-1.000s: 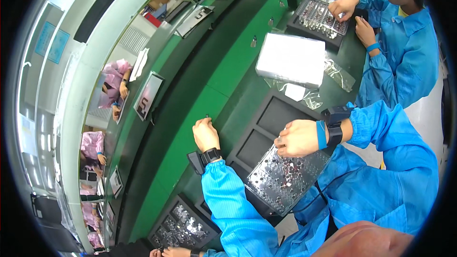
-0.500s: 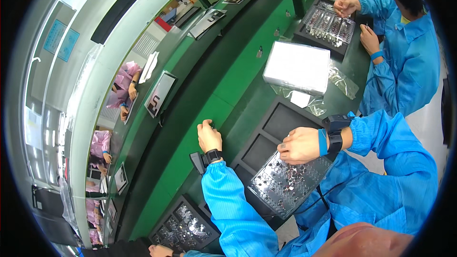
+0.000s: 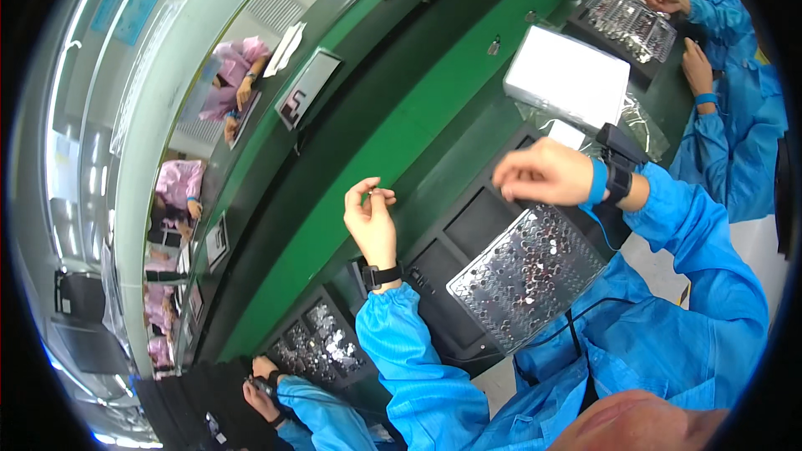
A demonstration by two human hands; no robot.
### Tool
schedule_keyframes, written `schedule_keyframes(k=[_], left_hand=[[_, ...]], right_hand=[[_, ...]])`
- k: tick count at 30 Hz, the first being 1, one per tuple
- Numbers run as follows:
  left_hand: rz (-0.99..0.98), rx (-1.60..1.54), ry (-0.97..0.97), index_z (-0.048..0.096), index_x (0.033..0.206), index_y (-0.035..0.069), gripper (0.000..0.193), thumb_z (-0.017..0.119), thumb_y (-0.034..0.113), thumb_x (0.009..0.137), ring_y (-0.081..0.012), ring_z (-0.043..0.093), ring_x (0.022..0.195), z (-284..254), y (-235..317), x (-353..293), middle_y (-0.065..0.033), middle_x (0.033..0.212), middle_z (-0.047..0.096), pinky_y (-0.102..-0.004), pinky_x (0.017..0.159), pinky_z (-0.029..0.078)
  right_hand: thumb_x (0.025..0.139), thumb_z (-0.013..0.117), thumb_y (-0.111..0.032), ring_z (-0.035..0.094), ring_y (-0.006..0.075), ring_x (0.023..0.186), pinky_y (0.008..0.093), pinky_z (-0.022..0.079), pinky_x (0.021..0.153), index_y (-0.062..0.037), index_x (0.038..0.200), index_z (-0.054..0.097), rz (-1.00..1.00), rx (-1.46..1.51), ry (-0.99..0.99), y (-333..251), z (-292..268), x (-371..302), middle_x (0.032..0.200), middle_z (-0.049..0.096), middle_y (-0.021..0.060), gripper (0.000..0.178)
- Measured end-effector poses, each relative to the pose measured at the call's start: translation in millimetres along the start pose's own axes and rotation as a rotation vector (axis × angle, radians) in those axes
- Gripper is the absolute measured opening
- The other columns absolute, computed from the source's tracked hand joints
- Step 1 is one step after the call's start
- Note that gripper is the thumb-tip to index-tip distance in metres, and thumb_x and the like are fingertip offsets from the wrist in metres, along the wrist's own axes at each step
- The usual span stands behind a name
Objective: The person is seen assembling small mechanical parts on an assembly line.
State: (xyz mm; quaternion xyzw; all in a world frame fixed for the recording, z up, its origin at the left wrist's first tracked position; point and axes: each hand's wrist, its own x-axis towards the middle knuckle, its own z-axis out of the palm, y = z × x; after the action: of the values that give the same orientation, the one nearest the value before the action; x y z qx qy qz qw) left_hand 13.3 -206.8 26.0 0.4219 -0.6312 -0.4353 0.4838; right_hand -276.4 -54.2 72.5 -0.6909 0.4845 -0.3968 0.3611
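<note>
My left hand (image 3: 373, 221) is raised above the green bench, thumb and fingertips pinched together. A tiny pale bit shows at its fingertips, too small to name. My right hand (image 3: 547, 174) hovers over the far edge of a clear plastic tray (image 3: 535, 284), its fingers curled inward and slightly blurred; what they hold, if anything, is hidden. Many small dark and shiny parts sit in rows in the tray. Under it lies a black compartment tray (image 3: 439, 263), with part of its recesses uncovered.
A white box-like stack (image 3: 568, 75) and crumpled clear bags (image 3: 643, 125) lie beyond my right hand. A co-worker at right works over another parts tray (image 3: 631, 17). At lower left, another person's hands are near a black tray of shiny parts (image 3: 322, 338). A cable (image 3: 535, 342) crosses my lap.
My right hand has lifted off the middle of the clear tray and moved to its far edge. My left hand has turned, its fingertips now pointing up. The head view has shifted.
</note>
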Motion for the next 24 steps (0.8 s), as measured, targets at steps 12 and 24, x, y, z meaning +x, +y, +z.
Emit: schedule_keyframes(k=[12, 24], left_hand=[[0.033, 0.042, -0.114, 0.058, 0.126, -0.003, 0.028, 0.061, 0.005, 0.1, -0.008, 0.055, 0.077, 19.2, -27.6, -40.4, -0.0052, 0.102, 0.064, -0.022, 0.068, 0.046], [0.037, 0.747, -0.806, 0.071, 0.108, 0.006, 0.022, 0.07, 0.018, 0.089, -0.0395, 0.068, 0.092, 29.5, 61.2, -95.4, -0.017, 0.099, 0.072, -0.0456, 0.081, 0.055]], right_hand=[[0.104, 0.053, -0.023, 0.068, 0.0115, 0.068, 0.0262, 0.052, 0.062, -0.001, 0.115, 0.063, 0.176, 0.297, -0.165, 48.9, 7.8, 76.7, 0.101, 0.075, 0.0085, 0.026], [0.104, 0.058, -0.022, 0.054, 0.0047, 0.073, 0.0214, 0.046, 0.062, -0.0052, 0.112, 0.064, 0.182, 0.45, 0.055, 62.7, 15.9, 88.4, 0.084, 0.06, -0.0021, 0.019]])
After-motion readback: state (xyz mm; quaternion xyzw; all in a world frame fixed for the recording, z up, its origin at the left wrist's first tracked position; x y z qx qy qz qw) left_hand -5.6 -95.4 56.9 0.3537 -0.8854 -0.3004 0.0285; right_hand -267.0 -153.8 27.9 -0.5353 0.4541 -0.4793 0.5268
